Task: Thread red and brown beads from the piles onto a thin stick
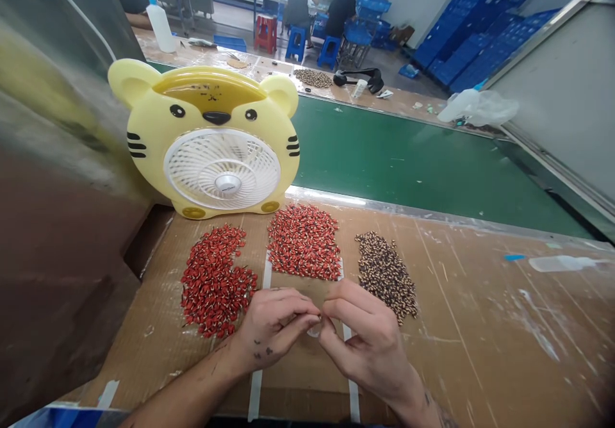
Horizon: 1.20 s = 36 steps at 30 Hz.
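Observation:
My left hand [281,325] and my right hand [362,335] meet fingertip to fingertip above the cardboard-covered bench [307,367]. Both are closed in a pinch. Whatever sits between the fingertips is too small and too covered to name. Just below them shows a small pale round spot [314,332], partly hidden. Beside my left hand lies a heap of small red parts with pale tips [211,280]. Beyond the hands is another heap of red and dark parts [303,242]. Up and right of my right hand lies a pile of small black-and-gold parts [385,274].
A yellow animal-faced fan [283,152] stands behind the heaps at left. Beyond runs a green conveyor belt [398,152]. A clear squeeze bottle [560,263] lies at right. White tape strips [256,393] mark the cardboard. People sit far back near blue crates [461,43].

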### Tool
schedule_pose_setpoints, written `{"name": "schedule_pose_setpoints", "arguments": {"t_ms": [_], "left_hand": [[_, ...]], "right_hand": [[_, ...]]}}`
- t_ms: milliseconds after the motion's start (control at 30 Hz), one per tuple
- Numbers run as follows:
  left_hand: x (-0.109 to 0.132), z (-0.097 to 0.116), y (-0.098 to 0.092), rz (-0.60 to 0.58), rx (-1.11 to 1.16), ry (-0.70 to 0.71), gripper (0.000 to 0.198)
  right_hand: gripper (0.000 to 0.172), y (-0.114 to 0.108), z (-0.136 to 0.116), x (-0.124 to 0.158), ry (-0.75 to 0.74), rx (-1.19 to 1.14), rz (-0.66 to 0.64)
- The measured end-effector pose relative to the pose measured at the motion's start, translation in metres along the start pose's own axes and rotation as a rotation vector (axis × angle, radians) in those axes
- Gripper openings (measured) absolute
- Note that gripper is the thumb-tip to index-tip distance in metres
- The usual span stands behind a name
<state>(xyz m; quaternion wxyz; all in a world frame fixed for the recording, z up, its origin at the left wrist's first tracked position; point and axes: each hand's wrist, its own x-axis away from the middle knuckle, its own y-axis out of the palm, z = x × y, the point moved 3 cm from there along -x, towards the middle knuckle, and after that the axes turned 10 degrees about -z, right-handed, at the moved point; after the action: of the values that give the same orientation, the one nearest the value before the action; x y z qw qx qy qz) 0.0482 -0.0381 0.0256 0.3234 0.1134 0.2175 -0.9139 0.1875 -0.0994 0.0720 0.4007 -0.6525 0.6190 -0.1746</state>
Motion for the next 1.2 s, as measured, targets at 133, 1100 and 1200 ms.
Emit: {"name": "schedule_pose_setpoints", "arguments": {"t_ms": [133, 1100, 1200], "left_hand": [[-0.001, -0.001, -0.001, -0.017, 0.091, -0.059, 0.013], [0.001, -0.003, 0.009, -0.041, -0.348, 0.207, 0.012], [0.000, -0.004, 0.008, -0.074, -0.299, 0.198, 0.013]], "right_hand": [[0.019, 0.004, 0.004, 0.003, 0.015, -0.037, -0.006], [0.020, -0.007, 0.005, -0.003, 0.093, 0.162, -0.286], [0.016, -0.010, 0.007, -0.006, 0.084, 0.134, -0.337]]}}
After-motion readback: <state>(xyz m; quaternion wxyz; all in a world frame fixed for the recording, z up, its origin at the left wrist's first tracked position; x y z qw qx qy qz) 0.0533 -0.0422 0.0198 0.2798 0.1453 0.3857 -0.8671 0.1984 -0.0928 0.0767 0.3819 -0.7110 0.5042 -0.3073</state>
